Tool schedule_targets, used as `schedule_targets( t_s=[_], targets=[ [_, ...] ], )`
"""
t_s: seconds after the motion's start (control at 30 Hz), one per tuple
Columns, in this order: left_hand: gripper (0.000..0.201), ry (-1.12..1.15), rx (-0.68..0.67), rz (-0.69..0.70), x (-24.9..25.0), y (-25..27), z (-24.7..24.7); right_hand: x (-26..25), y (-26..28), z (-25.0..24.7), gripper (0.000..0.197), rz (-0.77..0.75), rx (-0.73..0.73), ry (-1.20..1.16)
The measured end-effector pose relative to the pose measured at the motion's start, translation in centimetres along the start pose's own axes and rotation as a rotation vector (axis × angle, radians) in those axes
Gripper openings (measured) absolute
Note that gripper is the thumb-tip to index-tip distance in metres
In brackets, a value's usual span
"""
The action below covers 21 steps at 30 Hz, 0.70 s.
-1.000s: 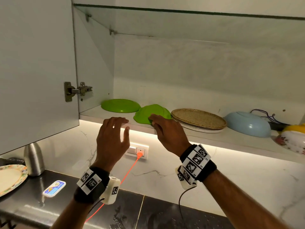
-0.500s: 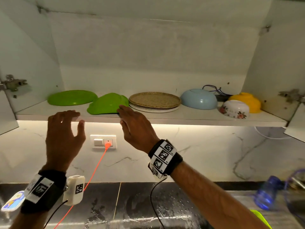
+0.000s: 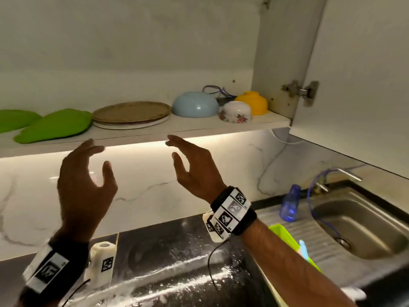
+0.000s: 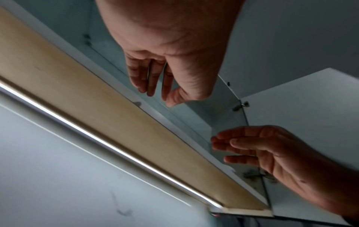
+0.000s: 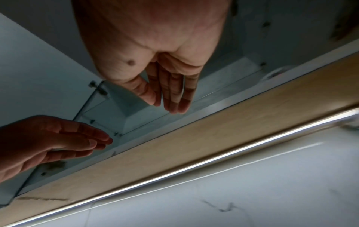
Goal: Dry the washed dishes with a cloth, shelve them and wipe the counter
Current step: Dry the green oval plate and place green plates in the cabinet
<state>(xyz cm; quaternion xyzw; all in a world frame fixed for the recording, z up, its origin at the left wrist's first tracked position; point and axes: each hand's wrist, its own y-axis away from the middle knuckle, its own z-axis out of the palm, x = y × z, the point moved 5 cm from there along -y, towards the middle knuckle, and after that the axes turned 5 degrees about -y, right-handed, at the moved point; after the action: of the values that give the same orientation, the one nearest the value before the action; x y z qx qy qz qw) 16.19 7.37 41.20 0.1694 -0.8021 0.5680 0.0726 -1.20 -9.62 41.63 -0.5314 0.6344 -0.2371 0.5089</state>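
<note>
Left hand: my left hand [image 3: 85,185] is raised below the white cupboard shelf [image 3: 141,135], fingers [image 4: 149,76] loosely spread, holding nothing.
Right hand: my right hand [image 3: 194,167] is beside it, apart, fingers [image 5: 174,92] straight and close together, empty.
Dishes: I see two lime-green plastic plates [image 3: 55,125], a woven round tray [image 3: 131,111], a pale blue bowl [image 3: 194,105], a floral white bowl [image 3: 235,111] and a yellow bowl [image 3: 254,103] on the shelf.
Counter: the dark wet counter [image 3: 177,262] lies below, steel sink [image 3: 358,224] at right.
</note>
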Motion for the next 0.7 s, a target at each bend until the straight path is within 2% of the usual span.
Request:
schedule_targets(
  t_s=[0.17, 0.23, 0.43, 0.5, 0.6, 0.7],
  targets=[
    [0.022, 0.171, -0.208, 0.096, 11.7, 0.9, 6.9, 3.3, 3.9, -12.8, 0.024, 0.159, 0.230, 0.176],
    [0.020, 0.247, -0.289, 0.126, 16.3, 1.2, 9.1, 2.9, 4.8, -18.3, 0.020, 0.157, 0.341, 0.275],
    [0.019, 0.548, -0.361, 0.324, 32.2, 1.4, 12.5, -3.6, 7.6, -34.6, 0.006, -0.036, 0.597, 0.576],
    [0.019, 0.631, -0.379, 0.393, 37.1, 1.7, 13.0, -6.0, 9.3, -38.9, 0.012, -0.089, 0.687, 0.681],
    [0.022, 0.716, -0.412, 0.468, 43.2, 2.7, 13.5, -8.4, 12.2, -44.4, 0.020, -0.092, 0.821, 0.809],
    [0.024, 0.761, -0.428, 0.520, 47.7, 4.0, 13.3, -9.9, 14.8, -48.2, 0.022, -0.034, 0.872, 0.941]
  ],
)
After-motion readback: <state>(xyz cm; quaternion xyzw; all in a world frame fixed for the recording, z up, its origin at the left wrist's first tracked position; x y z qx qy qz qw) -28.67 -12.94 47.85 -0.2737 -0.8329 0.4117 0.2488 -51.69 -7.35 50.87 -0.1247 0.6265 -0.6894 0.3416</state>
